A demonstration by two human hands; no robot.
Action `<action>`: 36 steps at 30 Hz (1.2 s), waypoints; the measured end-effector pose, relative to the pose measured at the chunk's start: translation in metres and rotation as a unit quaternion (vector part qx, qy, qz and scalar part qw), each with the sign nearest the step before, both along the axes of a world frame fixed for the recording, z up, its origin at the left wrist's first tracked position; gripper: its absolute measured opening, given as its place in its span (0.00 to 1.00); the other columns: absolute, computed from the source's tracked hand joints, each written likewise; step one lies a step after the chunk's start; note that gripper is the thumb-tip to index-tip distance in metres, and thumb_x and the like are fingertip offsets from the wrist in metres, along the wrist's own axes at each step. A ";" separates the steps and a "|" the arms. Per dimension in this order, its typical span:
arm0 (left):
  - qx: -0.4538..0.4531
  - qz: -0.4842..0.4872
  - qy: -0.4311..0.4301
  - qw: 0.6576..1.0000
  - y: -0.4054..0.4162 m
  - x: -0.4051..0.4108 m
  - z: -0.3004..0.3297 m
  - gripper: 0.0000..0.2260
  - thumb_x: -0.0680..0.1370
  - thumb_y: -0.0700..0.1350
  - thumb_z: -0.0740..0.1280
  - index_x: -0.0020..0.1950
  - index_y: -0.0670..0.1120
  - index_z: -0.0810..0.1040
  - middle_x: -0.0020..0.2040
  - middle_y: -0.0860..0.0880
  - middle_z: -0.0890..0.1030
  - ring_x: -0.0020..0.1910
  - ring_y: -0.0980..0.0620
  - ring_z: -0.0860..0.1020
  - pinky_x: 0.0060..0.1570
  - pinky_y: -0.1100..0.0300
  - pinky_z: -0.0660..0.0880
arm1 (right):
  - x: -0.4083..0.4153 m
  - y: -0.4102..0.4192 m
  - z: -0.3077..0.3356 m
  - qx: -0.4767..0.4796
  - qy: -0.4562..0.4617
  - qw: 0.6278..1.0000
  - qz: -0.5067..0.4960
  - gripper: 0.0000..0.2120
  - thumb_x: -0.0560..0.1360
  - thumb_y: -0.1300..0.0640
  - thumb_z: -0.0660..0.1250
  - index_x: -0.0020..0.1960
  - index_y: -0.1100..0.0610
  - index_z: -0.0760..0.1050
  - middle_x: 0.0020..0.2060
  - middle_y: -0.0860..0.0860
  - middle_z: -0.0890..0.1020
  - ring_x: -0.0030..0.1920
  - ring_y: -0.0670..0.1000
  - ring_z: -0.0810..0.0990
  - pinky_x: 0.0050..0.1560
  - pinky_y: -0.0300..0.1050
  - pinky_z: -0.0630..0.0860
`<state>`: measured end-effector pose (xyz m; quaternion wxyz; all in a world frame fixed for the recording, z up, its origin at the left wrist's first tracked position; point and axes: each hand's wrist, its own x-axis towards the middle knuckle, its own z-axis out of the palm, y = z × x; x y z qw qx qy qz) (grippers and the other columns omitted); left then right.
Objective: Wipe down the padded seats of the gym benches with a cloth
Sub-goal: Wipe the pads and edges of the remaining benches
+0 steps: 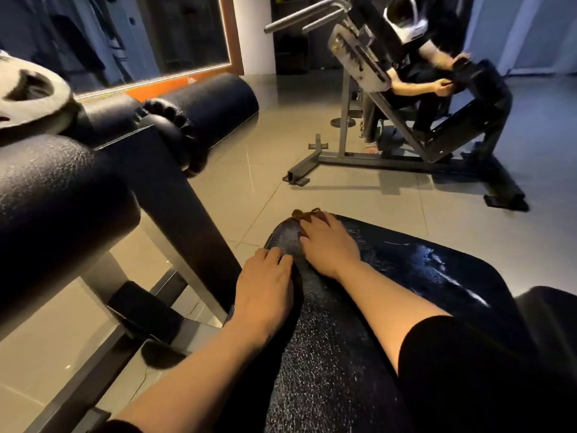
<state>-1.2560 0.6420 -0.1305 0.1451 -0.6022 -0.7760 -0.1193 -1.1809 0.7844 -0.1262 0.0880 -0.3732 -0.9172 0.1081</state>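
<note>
While we scan from the far left, a grey metal weight plate sits at the picture's edge above two black padded cylindrical rollers on a dark steel frame. Next comes our left hand, resting on the near-left edge of the black textured padded bench seat; its fingers are bent over the pad's rim and press it, holding nothing that we can see. Just beside it, further along the pad, our right hand lies palm down on a brown crumpled cloth, fingers spread and slightly curled over the cloth, pressing it against the seat's far-left corner. Only a small bunch of cloth pokes out past the fingertips.

We judge the cloth soft, light and limp, best kept bunched under the palm so it does not slide out; the wet sheen to the right suggests a slippery vinyl surface, while the padding should give a little under pressure. The seat itself is heavy and fixed, so we steady it rather than lift it.

Its long axis appears to run from the bottom of the view up and rightward, the rounded narrow end pointing away toward the tiled floor. Well apart at upper right, another person works at a grey angled bench machine
</note>
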 end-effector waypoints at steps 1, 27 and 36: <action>-0.012 -0.003 -0.010 1.000 0.004 0.005 0.004 0.09 0.74 0.44 0.60 0.48 0.44 0.78 0.46 0.46 0.77 0.46 0.42 0.75 0.41 0.50 0.71 | 0.011 0.003 -0.001 0.000 0.003 1.000 -0.013 0.22 0.83 0.50 0.50 0.76 0.52 0.60 0.77 0.50 0.59 0.78 0.54 0.49 0.77 0.54 0.49; -0.001 -0.083 -0.044 0.996 0.046 0.128 -0.020 0.13 0.76 0.50 0.61 0.56 0.44 0.74 0.53 0.46 0.76 0.51 0.46 0.72 0.53 0.52 0.71 | 0.126 -0.002 -0.011 0.006 0.021 0.993 -0.117 0.23 0.83 0.53 0.53 0.76 0.57 0.59 0.76 0.52 0.59 0.77 0.56 0.50 0.76 0.53 0.51; -0.008 -0.069 -0.048 0.996 0.043 0.132 -0.017 0.12 0.78 0.51 0.59 0.56 0.45 0.73 0.55 0.46 0.75 0.52 0.47 0.71 0.57 0.54 0.69 | 0.230 0.012 -0.003 -0.043 0.030 0.975 -0.217 0.22 0.84 0.53 0.50 0.76 0.55 0.60 0.76 0.52 0.61 0.77 0.55 0.51 0.75 0.48 0.46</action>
